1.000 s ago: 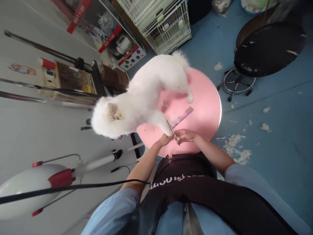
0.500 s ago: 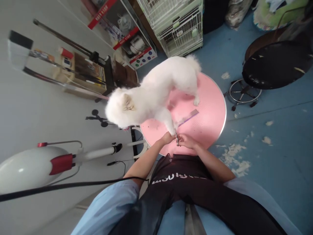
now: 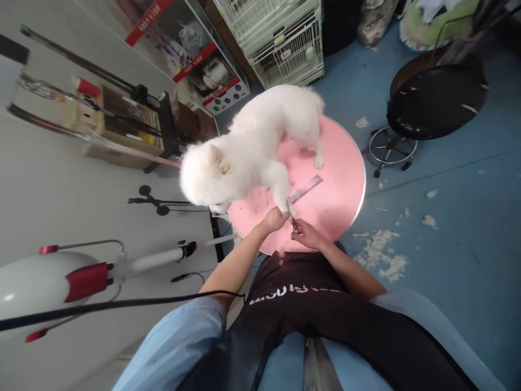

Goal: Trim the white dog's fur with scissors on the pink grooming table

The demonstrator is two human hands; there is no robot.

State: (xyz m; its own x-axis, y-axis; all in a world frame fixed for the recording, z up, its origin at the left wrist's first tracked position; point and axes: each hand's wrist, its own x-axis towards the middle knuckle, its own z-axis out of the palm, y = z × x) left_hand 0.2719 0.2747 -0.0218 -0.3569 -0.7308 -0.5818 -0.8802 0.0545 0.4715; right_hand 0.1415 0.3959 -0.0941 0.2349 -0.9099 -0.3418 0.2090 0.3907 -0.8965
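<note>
A fluffy white dog (image 3: 252, 146) stands on a round pink table (image 3: 342, 184), head toward the left. My left hand (image 3: 273, 219) is closed round the dog's front paw near the table's front edge. My right hand (image 3: 305, 234) grips small scissors (image 3: 292, 217), their blades pointing up at that paw. A purple comb (image 3: 307, 188) lies flat on the pink top just beyond my hands. My arms come out of blue sleeves over a black apron.
A black round stool (image 3: 435, 100) stands to the right. White wire cages (image 3: 280, 38) sit behind the table. Clumps of cut white fur (image 3: 378, 250) litter the blue floor. A white and red dryer (image 3: 61, 277) with a black cable is at the left.
The view has shifted slightly. The dog's head has turned a little lower and to the left. My hands stay at the front paw with the scissors.
</note>
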